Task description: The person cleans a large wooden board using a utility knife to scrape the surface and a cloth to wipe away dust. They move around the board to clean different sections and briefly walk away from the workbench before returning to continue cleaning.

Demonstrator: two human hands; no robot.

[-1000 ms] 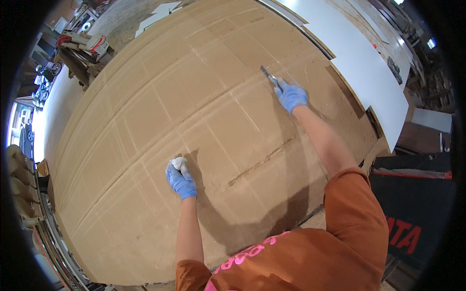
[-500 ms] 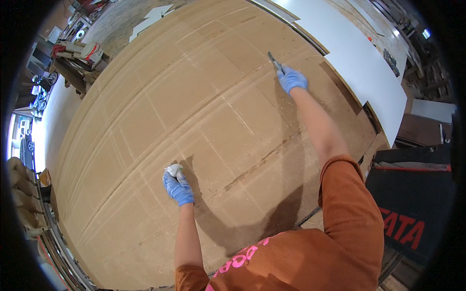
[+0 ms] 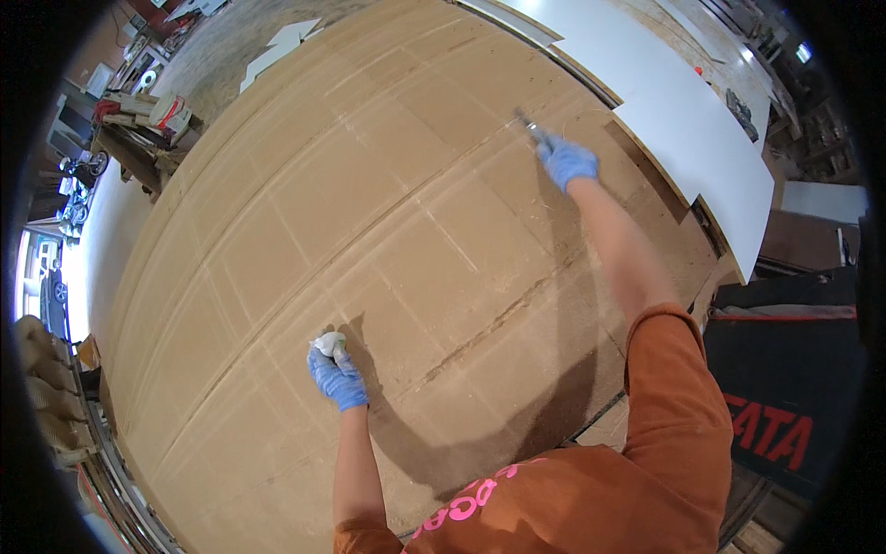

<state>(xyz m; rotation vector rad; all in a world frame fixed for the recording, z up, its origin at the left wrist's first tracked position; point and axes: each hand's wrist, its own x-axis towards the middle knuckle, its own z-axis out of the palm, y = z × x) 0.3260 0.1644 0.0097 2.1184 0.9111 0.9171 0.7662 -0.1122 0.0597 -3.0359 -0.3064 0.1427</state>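
Note:
Both of my hands wear blue gloves over a large brown board [image 3: 369,231] marked with pale lines and scuffs. In my left hand [image 3: 340,380], near the middle of the board, is a crumpled white wad [image 3: 329,344], cloth or plastic, with a touch of green. My right hand [image 3: 568,163] reaches to the far right part of the board. Its fingers close round a slim brush [image 3: 531,126] with a silvery band and a dark tip, smeared by motion. I cannot tell whether the tip touches the board.
White sheets [image 3: 683,138] lie along the board's right side. A black case [image 3: 784,369] stands at the right. Beyond the far left edge are a white bucket [image 3: 172,114] and wooden pieces [image 3: 129,148]. Egg-tray-like stacks [image 3: 46,379] stand at the left.
My right hand has drawn the brush a little to the right and nearer to me. My left hand, still round the white wad, has shifted slightly nearer.

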